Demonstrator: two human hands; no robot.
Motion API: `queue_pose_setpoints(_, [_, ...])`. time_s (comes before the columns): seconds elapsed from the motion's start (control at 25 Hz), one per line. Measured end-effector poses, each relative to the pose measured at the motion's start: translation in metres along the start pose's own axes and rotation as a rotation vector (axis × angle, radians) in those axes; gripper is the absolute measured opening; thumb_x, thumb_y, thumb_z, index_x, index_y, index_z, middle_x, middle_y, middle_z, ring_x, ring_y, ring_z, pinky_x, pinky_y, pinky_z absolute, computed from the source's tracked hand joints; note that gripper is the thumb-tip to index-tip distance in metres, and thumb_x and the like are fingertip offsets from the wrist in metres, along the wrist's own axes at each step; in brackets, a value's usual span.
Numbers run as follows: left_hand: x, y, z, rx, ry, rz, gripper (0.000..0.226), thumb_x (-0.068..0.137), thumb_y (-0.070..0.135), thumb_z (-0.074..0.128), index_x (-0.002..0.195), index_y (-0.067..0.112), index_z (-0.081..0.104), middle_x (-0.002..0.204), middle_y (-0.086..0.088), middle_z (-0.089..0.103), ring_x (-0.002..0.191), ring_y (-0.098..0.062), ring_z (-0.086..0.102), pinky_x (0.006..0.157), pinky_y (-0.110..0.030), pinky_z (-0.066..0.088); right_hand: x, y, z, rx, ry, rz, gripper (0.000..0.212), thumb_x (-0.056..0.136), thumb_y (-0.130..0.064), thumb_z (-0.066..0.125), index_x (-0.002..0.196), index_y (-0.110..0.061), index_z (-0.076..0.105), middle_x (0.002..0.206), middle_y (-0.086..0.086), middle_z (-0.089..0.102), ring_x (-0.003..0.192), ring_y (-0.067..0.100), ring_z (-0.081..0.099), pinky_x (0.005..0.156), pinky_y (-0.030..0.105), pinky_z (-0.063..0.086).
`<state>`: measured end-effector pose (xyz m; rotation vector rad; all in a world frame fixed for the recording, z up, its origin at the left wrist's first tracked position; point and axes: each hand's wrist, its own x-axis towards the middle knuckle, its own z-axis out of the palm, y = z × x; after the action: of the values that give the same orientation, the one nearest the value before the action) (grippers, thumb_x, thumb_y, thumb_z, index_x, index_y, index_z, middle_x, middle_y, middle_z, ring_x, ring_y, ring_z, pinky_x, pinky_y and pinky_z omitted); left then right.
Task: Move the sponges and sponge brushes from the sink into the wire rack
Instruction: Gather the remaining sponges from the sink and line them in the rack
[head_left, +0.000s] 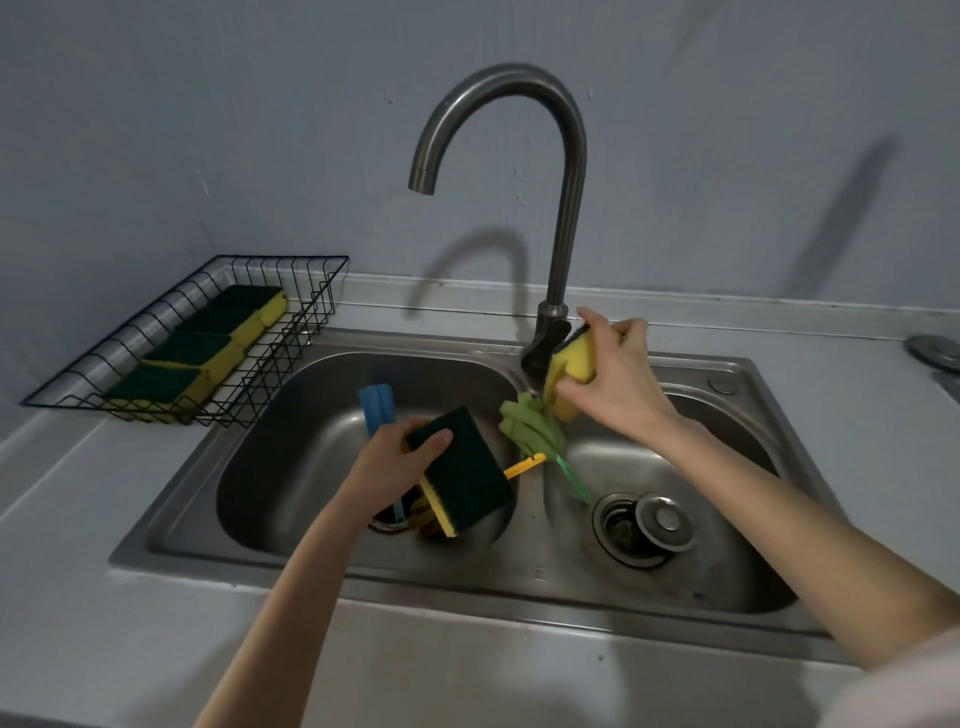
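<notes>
Over sink (748, 374) | left hand (395, 467) grips green-topped sponge (462, 473) | right hand (613, 384) grips yellow sponge (571, 358) beside faucet (563, 218)

You are looking through one wide-angle camera on your head, angled forward and down onto the stainless steel double-bowl sink (737, 374) from close above its front edge. The view faces the grey wall (208, 104), with the black wire rack (311, 291) at far left and both forearms entering from below.
</notes>
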<state>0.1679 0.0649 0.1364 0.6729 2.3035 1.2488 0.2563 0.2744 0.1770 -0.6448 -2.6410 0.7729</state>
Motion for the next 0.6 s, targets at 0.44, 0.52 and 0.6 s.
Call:
queue_pose_setpoints(0.44, [-0.007, -0.028, -0.103, -0.073, 0.159, 0.092, 0.032, 0.091, 0.029, 0.046, 0.121, 0.017, 0.051, 0.09, 0.002, 0.059, 0.087, -0.016, 0.06, 0.078, -0.027, 0.052, 0.025, -0.105, 0.04, 0.171, 0.066, -0.092, 0.052, 0.076, -0.02, 0.062, 0.124, -0.02, 0.042, 0.11, 0.001, 0.03, 0.106, 0.02, 0.041, 0.093, 0.025, 0.035])
queue_pose_setpoints(0.52, [-0.005, -0.036, -0.129, -0.075, 0.207, 0.096, 0.034, 0.09, 0.029, 0.047, 0.12, 0.015, 0.052, 0.092, -0.002, 0.061, 0.093, -0.023, 0.062, 0.084, -0.035, 0.054, 0.031, -0.121, 0.058, 0.172, 0.067, -0.126, 0.051, 0.076, -0.021, 0.063, 0.122, -0.019, 0.042, 0.114, 0.005, 0.035, 0.113, 0.023, 0.04, 0.098, 0.032, 0.036])
queue_pose_setpoints(0.6, [-0.005, -0.042, -0.151, -0.059, 0.245, 0.117, 0.03, 0.091, 0.027, 0.046, 0.118, 0.016, 0.054, 0.09, -0.002, 0.059, 0.09, -0.022, 0.061, 0.075, -0.019, 0.055, 0.038, -0.137, 0.075, 0.166, 0.08, -0.145, 0.051, 0.076, -0.021, 0.064, 0.122, -0.017, 0.043, 0.121, 0.01, 0.04, 0.118, 0.025, 0.037, 0.096, 0.03, 0.033])
